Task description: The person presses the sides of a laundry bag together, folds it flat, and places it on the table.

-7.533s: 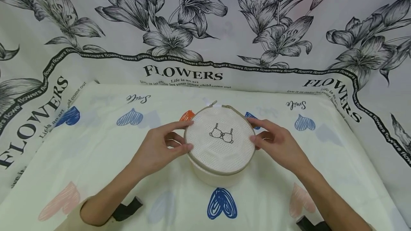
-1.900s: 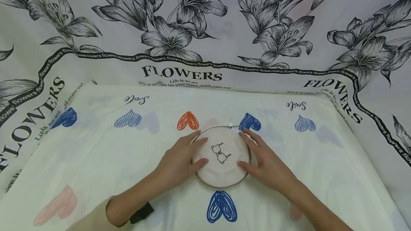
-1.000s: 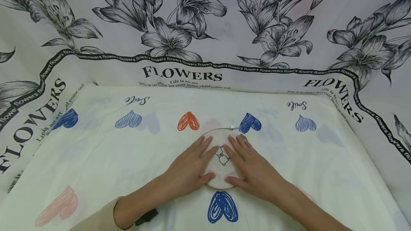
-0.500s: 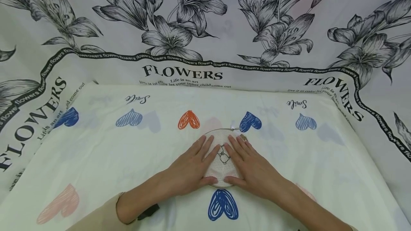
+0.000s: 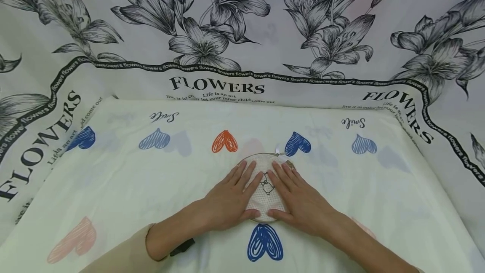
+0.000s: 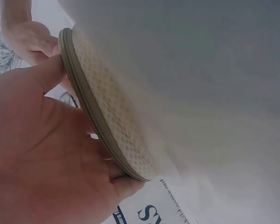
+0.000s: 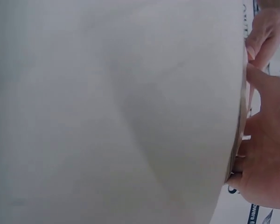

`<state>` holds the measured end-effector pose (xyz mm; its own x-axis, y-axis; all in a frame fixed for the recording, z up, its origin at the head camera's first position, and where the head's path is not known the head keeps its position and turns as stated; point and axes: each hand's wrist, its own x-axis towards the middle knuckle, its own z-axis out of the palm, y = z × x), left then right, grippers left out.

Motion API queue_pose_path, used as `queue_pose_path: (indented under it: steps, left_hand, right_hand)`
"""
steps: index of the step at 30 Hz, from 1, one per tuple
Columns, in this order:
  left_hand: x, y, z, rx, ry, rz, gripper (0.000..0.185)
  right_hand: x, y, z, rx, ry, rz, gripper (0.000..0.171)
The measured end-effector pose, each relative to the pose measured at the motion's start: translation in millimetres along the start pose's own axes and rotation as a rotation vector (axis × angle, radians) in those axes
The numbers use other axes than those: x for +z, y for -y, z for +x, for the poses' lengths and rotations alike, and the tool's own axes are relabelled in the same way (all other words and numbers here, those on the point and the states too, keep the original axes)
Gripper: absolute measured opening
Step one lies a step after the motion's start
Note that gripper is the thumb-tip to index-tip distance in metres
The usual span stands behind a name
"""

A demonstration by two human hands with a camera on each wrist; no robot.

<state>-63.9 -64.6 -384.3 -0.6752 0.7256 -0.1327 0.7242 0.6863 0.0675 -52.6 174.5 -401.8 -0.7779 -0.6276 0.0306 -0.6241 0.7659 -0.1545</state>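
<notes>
A round cream mesh laundry bag (image 5: 264, 197) with a tan zip rim and a small black bra drawing lies squashed flat on the heart-print cloth (image 5: 125, 184). My left hand (image 5: 232, 199) lies flat on its left half, fingers straight. On the right half my right hand (image 5: 299, 201) presses down the same way. In the left wrist view the flattened mesh bag (image 6: 114, 126) shows edge-on against the left hand (image 6: 42, 154). The right wrist view shows the bag's thin rim (image 7: 241, 126) under the right hand (image 7: 266, 154).
The cream cloth with blue, orange and pink hearts covers the surface; a blue heart (image 5: 265, 241) lies just in front of the bag. A white backdrop (image 5: 242, 24) printed with black lilies and "FLOWERS" rises behind and at both sides.
Since the earliest frame the bag, once standing as a cylinder, has been pushed flat. Both hands slid from its rim onto its top; over the last second they have barely moved.
</notes>
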Motion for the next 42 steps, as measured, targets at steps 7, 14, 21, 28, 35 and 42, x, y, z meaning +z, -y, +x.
queue_pose_path:
  steps: [7,14,21,28,35,42]
  left_hand:
    - [3.0,-1.2,2.5,-0.018,0.018,0.032,0.084]
    - [3.6,-2.8,4.3,-0.021,0.037,0.055,0.083]
    - [0.4,-4.0,4.5,-0.025,0.039,0.073,0.083]
    - [1.0,-4.1,3.0,-0.027,0.011,0.064,0.084]
    - [1.3,-1.6,0.1,-0.038,-0.016,-0.021,0.088]
    - [-4.5,2.2,-3.8,-0.052,-0.076,-0.11,0.09]
  right_hand:
    - [1.7,-0.6,1.2,-0.005,0.007,-0.021,0.089]
    - [2.3,-0.8,1.1,0.003,0.054,-0.011,0.088]
    - [2.5,-3.4,0.1,-0.014,0.036,-0.012,0.089]
    - [-0.4,-3.0,-0.8,0.008,0.042,-0.02,0.092]
    - [-4.5,-1.3,-0.3,-0.003,-0.003,-0.059,0.092]
    - [-8.3,-5.0,0.2,-0.004,-0.04,-0.059,0.092]
